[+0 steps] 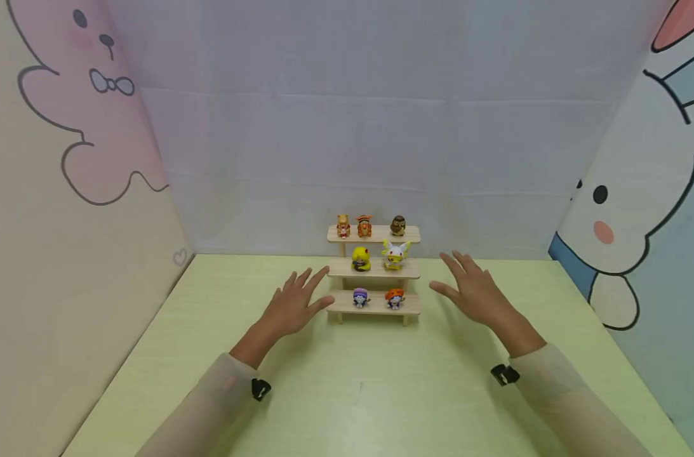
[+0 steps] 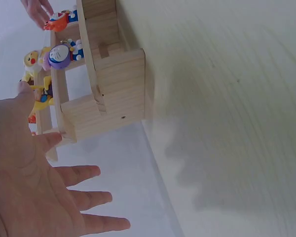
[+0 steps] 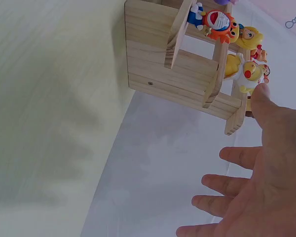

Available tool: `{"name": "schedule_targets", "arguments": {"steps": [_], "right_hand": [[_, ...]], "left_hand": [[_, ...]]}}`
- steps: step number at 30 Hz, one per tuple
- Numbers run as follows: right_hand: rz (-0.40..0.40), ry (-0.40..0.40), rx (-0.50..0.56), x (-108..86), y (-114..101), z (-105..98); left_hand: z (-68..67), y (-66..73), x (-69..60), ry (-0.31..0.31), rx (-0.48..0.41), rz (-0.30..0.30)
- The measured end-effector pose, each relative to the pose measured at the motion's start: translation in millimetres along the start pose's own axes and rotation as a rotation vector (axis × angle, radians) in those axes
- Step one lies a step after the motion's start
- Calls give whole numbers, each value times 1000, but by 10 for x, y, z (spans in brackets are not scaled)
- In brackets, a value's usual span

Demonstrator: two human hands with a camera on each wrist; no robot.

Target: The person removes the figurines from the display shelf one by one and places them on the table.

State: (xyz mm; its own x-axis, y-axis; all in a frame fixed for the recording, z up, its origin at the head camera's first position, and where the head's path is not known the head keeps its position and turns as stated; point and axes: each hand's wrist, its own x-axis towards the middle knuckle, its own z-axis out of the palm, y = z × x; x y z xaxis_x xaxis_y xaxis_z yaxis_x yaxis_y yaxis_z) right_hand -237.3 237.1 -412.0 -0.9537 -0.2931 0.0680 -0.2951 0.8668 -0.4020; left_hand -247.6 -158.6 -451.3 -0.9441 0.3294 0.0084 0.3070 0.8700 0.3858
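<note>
Pale wood makes up the shelf [image 1: 376, 265], which stands toward the surface's [image 1: 335, 393] twelve o'clock, seven figures [image 1: 360, 259] across its three tiers (the owl [image 1: 398, 226] sits on top, at one o'clock). The left hand [image 1: 289, 309] is spread at the shelf's eight o'clock, grasping nothing; I can't tell whether its thumb touches the boards. The right hand [image 1: 479, 294], likewise free, hangs just beside the shelf at three o'clock, fingers apart.

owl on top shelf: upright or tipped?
Upright. In the head view, the owl stands on the top shelf with its head up and its lower end on the board.
</note>
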Motion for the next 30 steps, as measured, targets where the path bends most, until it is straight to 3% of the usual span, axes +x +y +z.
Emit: {"name": "schedule_targets", "arguments": {"steps": [8, 16, 30], "right_hand": [[-16, 6, 21, 77, -68, -98], [-11, 10, 21, 170, -126, -148], [-12, 28, 89, 329, -230, -250]], "left_hand": [[1, 85, 33, 12, -81, 35], [17, 114, 89, 29, -225, 42], [25, 151, 195, 63, -555, -30]]}}
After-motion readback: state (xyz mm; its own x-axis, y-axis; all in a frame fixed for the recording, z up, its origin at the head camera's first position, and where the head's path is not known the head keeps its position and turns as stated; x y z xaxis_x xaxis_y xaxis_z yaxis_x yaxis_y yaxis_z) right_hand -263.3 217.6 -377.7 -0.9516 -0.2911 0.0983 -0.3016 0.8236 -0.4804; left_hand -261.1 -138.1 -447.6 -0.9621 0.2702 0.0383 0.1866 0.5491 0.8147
